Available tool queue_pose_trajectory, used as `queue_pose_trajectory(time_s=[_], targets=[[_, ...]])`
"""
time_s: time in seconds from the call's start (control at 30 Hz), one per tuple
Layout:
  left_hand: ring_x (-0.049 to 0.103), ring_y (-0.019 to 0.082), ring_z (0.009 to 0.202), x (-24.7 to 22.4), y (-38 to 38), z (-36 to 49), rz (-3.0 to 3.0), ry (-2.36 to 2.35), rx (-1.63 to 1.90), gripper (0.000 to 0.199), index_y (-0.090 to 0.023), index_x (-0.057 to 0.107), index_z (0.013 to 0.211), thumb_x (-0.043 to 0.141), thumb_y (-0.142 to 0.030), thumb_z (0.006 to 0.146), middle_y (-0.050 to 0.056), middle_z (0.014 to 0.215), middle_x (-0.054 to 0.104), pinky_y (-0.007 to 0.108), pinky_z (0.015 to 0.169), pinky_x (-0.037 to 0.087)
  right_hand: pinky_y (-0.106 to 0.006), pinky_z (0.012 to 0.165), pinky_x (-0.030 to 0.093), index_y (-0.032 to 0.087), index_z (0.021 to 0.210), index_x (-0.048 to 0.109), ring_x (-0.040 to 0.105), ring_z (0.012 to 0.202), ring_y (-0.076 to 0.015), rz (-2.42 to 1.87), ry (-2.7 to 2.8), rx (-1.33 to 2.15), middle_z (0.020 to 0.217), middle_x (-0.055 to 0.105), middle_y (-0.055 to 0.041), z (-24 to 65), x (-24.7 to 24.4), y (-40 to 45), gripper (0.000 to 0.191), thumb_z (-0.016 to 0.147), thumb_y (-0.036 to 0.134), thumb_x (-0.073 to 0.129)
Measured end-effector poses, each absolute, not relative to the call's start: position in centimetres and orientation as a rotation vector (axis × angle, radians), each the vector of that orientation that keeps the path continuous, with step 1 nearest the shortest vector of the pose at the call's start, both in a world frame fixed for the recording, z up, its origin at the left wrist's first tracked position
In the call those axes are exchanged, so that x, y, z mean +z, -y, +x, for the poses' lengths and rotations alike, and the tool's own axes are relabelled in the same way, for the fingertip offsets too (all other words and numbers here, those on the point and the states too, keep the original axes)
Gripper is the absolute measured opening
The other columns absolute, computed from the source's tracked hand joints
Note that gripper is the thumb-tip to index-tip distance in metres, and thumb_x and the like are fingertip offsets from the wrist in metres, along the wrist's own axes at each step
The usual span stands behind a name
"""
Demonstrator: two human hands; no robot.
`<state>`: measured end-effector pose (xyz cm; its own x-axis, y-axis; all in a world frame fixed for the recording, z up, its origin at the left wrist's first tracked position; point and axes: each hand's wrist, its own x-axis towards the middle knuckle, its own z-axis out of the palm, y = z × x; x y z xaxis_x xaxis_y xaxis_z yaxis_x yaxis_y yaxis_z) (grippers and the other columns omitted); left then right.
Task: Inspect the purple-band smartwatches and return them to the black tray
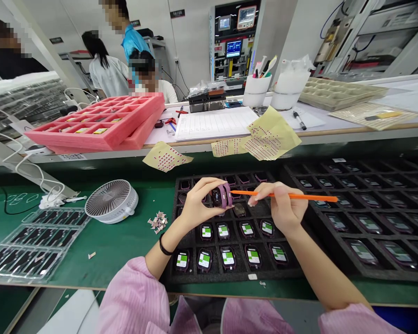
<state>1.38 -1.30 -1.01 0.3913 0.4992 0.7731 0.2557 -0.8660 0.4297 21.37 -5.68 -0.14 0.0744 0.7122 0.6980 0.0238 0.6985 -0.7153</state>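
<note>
My left hand (201,202) holds a purple-framed watch-like device (224,195) on its side between thumb and fingers, above a black foam tray (230,273). In my right hand (284,207) is a thin orange stick (313,197), pinched and pointing left, its tip at the edge of the held device; whether it touches cannot be told. Below both hands, devices with green and white screens (227,257) lie in the tray's compartments. Part of the tray's upper rows is hidden behind my hands.
A second black tray of devices (364,250) is on the right. To the left are a round fan (111,200), small scraps (158,222) and a clear plastic tray (31,246). Yellow dotted sheets (272,134) hang from the shelf, which bears pink foam trays (101,120). People are beyond.
</note>
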Motion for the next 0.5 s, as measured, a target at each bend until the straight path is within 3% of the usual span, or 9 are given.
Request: queue_pose_trajectory(time_s=[0.5], targets=[[0.066,0.021,0.095,-1.65,0.98,1.61,2.380,-0.731,1.508,0.044,-0.018,0.066,0.108,0.080,-0.032,0.070,0.009,0.103,0.068,0.037,0.085,0.055,-0.031,0.052,0.046,0.022,0.068,0.066,0.058,0.053,-0.0165,-0.758,1.482,0.485,0.059,0.064,-0.0031,20.84,-1.16,5.51,0.045,0.098,0.041,0.040]])
